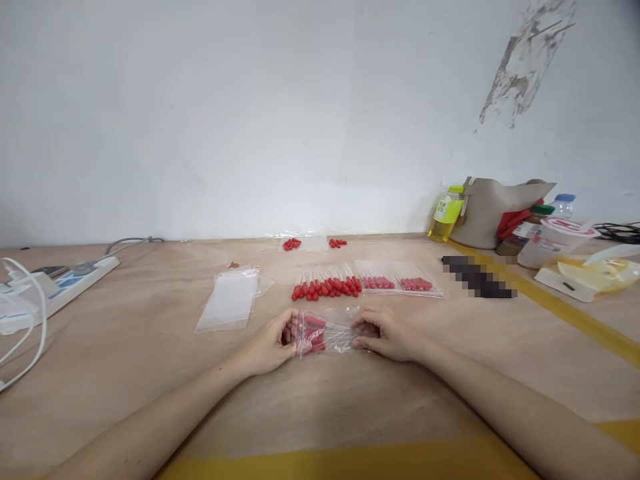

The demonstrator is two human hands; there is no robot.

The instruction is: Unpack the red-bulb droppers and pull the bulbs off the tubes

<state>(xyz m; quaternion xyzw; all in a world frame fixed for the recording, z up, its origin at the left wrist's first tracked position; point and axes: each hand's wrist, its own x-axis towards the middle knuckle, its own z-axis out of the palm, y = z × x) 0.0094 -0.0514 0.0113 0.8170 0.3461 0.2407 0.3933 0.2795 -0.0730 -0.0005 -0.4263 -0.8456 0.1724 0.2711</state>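
Observation:
A clear zip bag (333, 339) holding several glass droppers with red rubber bulbs (315, 321) lies sideways between my hands, bulbs to the left. My left hand (273, 340) is closed on the bag's zip end. At the other end, my right hand (387, 333) pinches the bag's bottom edge, near the thin dropper tips. Just beyond lies a row of loose droppers (327, 287) with red bulbs. Two filled bags (397, 277) rest to the right of that row. A stack of flat, clear bags (229, 300) lies to the left.
Loose red rubber bulbs (291, 245) lie on plastic by the wall. At left is a white power strip (75, 283) with cables. At right stand a yellow bottle (447, 213), a grey-beige container (480, 217) and a lidded tub (553, 243). Yellow tape (575, 317) crosses the table.

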